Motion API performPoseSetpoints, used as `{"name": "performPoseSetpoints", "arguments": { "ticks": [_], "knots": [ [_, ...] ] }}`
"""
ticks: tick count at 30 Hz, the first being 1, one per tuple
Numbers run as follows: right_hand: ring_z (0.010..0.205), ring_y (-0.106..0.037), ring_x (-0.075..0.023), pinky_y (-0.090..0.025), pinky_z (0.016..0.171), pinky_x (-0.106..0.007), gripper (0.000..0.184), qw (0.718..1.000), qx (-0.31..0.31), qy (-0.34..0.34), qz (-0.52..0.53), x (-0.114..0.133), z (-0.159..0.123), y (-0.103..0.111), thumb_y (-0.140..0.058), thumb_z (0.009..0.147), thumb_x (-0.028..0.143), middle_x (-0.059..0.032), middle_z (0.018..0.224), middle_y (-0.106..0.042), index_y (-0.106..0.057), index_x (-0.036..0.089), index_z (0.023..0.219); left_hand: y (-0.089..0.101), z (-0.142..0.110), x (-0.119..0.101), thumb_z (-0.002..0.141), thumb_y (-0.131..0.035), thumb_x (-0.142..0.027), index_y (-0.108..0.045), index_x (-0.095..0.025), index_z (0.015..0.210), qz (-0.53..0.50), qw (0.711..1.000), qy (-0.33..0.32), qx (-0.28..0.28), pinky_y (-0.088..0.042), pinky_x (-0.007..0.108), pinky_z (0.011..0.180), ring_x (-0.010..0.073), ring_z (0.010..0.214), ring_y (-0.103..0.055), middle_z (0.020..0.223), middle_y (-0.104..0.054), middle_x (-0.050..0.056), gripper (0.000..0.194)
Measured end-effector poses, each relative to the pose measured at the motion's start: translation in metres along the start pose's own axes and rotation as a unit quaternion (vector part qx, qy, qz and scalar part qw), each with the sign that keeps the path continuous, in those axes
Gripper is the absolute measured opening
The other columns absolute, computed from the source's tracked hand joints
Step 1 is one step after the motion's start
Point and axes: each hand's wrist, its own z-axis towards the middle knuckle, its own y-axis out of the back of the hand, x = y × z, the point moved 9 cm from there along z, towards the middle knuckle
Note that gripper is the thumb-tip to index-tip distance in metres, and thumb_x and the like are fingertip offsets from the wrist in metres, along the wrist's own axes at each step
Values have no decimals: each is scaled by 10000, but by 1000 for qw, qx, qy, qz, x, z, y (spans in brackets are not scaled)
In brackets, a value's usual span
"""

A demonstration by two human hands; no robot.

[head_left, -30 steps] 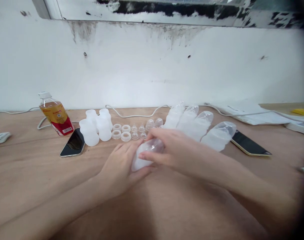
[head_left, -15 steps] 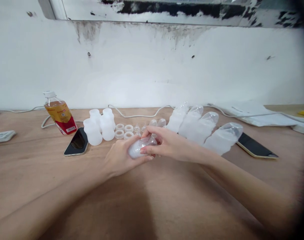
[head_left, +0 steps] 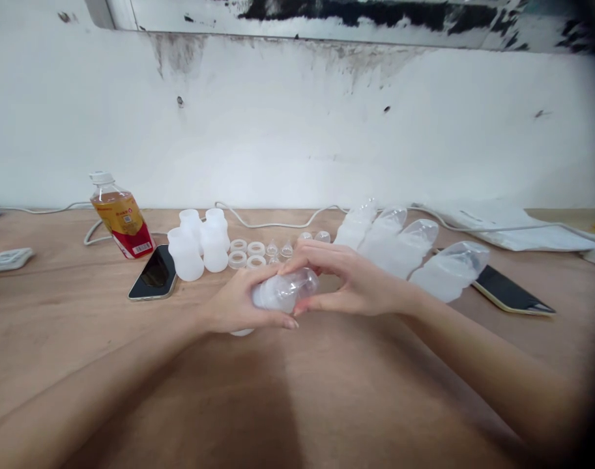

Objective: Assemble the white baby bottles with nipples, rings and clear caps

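A small translucent baby bottle [head_left: 274,294] with a clear domed cap [head_left: 307,281] lies tilted between my hands, the cap towards the right. My left hand [head_left: 232,303] is wrapped round the white bottle body, with part of the body showing below the palm. Fingers and thumb of my right hand [head_left: 358,281] curve round the clear cap, gripping near its base. Just behind the hands are white rings [head_left: 238,259], clear nipples [head_left: 286,249] and loose clear caps [head_left: 322,236], some partly hidden by my right hand.
White bottle bodies [head_left: 188,257] stand left of the rings. Several capped bottles [head_left: 421,247] lean in a row at the right. Phones [head_left: 153,277] flank both groups. A drink bottle [head_left: 124,225], cable [head_left: 272,226] and white bag [head_left: 487,225] are along the wall.
My right fingers have shifted back and opened wider around the cap, so more of the dome shows. The baby bottle stays in my left hand. The view has shifted slightly.
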Motion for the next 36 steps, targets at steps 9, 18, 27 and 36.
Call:
{"name": "performPoseSetpoints", "arguments": {
  "ticks": [9, 18, 27, 36],
  "knots": [
    [733, -477, -108, -399, 619, -230, 262, 1000, -5, 20, 15, 2, 0, 0, -590, 753, 303, -20, 807, -514, -547, 148, 959, 2, -4, -8, 718, -526, -342, -564, -139, 867, 16, 1000, 9, 6, -368, 230, 592, 127, 639, -464, 723, -538, -2, 254],
    [742, -528, -138, -424, 630, -257, 315, 983, -25, -162, -78, -40, -13, 31, -530, 764, 366, -55, 952, -567, -531, 188, 1025, 27, -14, 42, 759, -509, -414, -445, -160, 1002, -167, 973, 87, -132, -420, 240, 499, 119, 548, -506, 682, -512, -6, 357],
    [786, -573, -225, -413, 623, -284, 262, 906, 157, -319, -230, -101, -40, -14, -539, 717, 296, -114, 890, -585, -523, 124, 914, 37, -17, 49, 773, -497, -420, -449, -168, 906, -140, 972, 79, -169, -413, 240, 498, 121, 551, -514, 691, -516, -4, 289],
    [730, -575, -202, -415, 620, -307, 388, 900, 39, -331, -281, -100, -36, 3, -536, 735, 431, -130, 1016, -496, -487, 137, 984, 34, -16, 32, 730, -537, -372, -407, -166, 938, 31, 987, 67, -140, -431, 294, 654, 140, 695, -518, 825, -496, 18, 321]
  ]
}}
